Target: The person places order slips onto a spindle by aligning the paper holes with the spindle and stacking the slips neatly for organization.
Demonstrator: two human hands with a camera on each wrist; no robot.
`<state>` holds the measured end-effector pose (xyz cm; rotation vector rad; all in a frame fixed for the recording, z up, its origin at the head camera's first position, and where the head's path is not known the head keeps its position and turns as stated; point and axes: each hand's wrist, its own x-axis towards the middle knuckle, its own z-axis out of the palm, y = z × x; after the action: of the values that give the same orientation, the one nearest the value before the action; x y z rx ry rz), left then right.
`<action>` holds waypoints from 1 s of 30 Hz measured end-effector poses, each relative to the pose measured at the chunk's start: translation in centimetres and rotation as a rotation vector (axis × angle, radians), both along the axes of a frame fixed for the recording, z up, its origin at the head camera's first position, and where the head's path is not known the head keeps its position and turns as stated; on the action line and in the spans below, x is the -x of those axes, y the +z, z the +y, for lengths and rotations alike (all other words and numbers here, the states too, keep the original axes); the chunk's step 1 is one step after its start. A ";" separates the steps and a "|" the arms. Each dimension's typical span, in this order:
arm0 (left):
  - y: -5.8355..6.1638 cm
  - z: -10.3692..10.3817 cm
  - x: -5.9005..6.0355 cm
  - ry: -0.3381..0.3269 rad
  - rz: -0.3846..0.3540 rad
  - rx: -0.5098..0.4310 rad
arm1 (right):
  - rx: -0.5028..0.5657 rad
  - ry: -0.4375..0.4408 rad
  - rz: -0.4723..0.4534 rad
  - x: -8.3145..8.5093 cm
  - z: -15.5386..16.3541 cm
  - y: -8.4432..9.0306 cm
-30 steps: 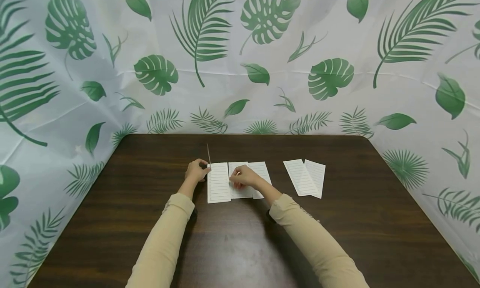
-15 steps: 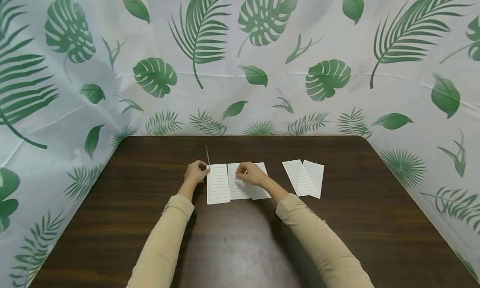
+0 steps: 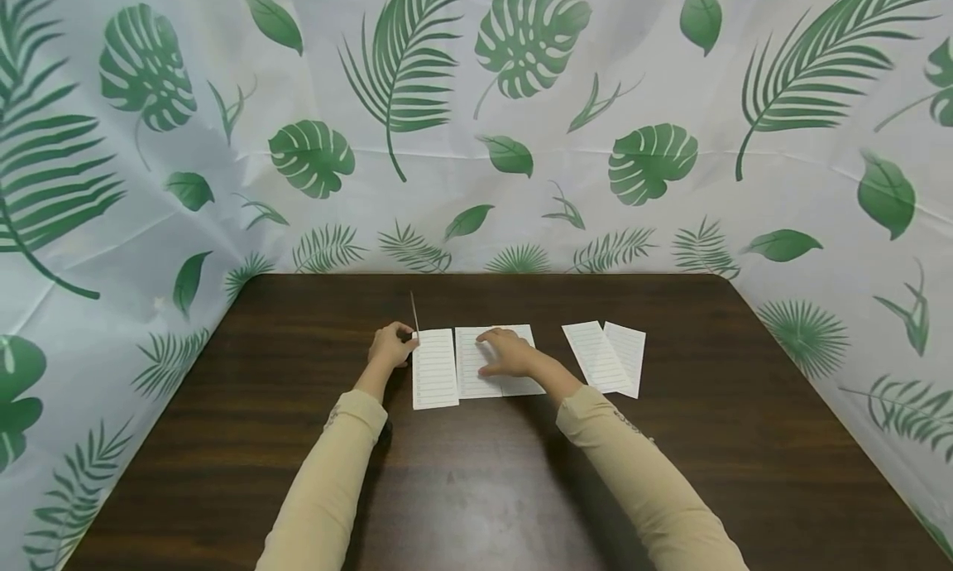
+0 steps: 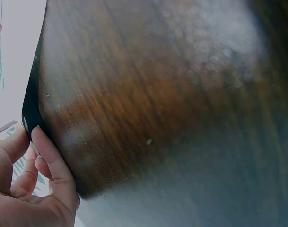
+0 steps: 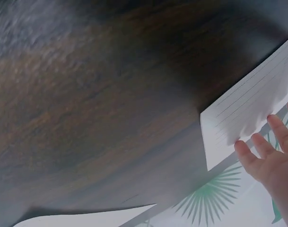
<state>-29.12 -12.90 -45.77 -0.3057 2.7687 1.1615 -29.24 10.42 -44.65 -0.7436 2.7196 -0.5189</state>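
A white lined sheet [image 3: 435, 371] lies on the table at the left of the row, with my left hand [image 3: 390, 347] at its left edge. In the left wrist view, thumb and fingers pinch the edge of white paper [image 4: 21, 42]. A thin, narrow strip [image 3: 414, 313] rises by the thumb; its kind is unclear. Beside the first sheet lie two more lined sheets, a middle one [image 3: 469, 382] and a right one [image 3: 524, 386], side by side. My right hand [image 3: 514, 356] is over them with fingers spread, gripping nothing; whether it touches the paper is unclear.
To the right, two lined sheets [image 3: 599, 360] overlap at an angle on the dark wooden table [image 3: 462, 488]. A white cloth with green leaf prints [image 3: 566, 240] hangs behind and along both sides of the table.
My right hand has moved rightward, away from the left sheet, and its fingers have spread from a pinched pose. The left hand stays at the left sheet's edge. The view has shifted slightly.
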 end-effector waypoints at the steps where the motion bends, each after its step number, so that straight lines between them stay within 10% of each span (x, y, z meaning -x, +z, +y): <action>1: -0.1 0.0 0.0 -0.002 -0.002 0.001 | -0.004 -0.003 0.003 0.0 0.1 -0.1; 30: -0.4 -0.1 0.1 0.012 0.005 -0.023 | -0.164 -0.051 0.076 0.1 0.6 -0.6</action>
<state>-29.20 -13.01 -46.20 -0.3185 2.7594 1.1981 -29.39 11.01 -45.22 -0.6654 2.8155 -0.2791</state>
